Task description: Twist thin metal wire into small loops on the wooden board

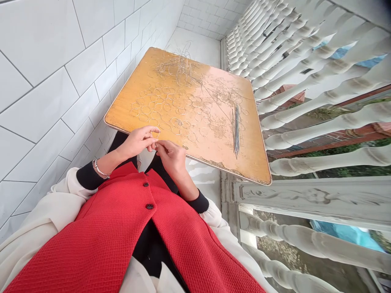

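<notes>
Looks like the left fingers (148, 142) and right fingers (163, 149) are pinching a thin wire ring (159, 132) at the counter's (210, 147) near edge, probably working its ends, so next calls for steady grip.

Room to pass over the counter's (255, 167) near right corner — wire bundle (236, 132), rings (166, 106) and tangle (182, 70) obstruct farther in.

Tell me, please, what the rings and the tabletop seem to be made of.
Rings: probably thin metal wire, judging by their pale, silvery look. Tabletop: perhaps wood-based board, its smooth orange-brown finish seemingly worn through to pinkish, scuffed patches.
</notes>
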`<move>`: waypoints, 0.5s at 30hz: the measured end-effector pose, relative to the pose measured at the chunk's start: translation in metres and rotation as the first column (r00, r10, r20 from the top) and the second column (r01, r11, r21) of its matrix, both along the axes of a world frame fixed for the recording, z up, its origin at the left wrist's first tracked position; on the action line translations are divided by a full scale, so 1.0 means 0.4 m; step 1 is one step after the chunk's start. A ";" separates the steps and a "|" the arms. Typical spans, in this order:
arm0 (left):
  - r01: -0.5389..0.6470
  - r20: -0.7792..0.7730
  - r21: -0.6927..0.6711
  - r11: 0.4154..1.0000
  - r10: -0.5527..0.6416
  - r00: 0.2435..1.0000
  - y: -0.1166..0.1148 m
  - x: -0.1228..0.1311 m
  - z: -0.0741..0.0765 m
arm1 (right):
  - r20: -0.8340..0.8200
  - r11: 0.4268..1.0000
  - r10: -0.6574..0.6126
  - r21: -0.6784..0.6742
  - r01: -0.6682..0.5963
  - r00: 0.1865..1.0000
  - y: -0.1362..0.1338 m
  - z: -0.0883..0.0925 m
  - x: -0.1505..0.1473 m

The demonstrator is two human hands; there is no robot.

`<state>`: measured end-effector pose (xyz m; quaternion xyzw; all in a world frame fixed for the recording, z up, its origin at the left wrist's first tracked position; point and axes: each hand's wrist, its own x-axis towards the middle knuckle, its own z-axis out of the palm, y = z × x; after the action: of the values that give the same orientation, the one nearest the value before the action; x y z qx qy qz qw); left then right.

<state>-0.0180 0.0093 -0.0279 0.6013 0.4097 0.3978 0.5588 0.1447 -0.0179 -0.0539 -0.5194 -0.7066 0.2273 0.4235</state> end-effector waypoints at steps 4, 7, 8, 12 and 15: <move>-0.040 0.062 -0.058 0.998 0.044 0.997 -0.003 -0.010 0.003 | -0.064 0.988 -0.153 -0.022 0.152 0.986 0.011 -0.006 0.001; -0.053 -0.020 -0.044 0.998 0.052 0.998 -0.009 -0.013 -0.007 | -0.130 0.977 -0.213 -0.039 0.210 0.968 0.013 -0.008 0.001; -0.043 -0.049 -0.045 0.998 0.041 0.998 -0.011 -0.012 -0.010 | -0.162 0.976 -0.215 -0.055 0.209 0.963 0.012 -0.008 0.000; -0.046 -0.091 -0.053 0.998 0.041 0.995 -0.017 -0.001 -0.015 | -0.320 0.974 -0.174 -0.192 0.116 0.931 0.006 -0.004 -0.001; -0.066 -0.116 -0.049 0.997 0.060 0.991 -0.019 0.000 -0.009 | -0.425 0.970 -0.121 -0.243 0.016 0.897 0.005 -0.007 0.001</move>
<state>-0.0179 0.0016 -0.0314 0.5951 0.4703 0.3692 0.5370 0.1450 -0.0160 -0.0569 -0.5257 -0.5432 0.4042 0.5149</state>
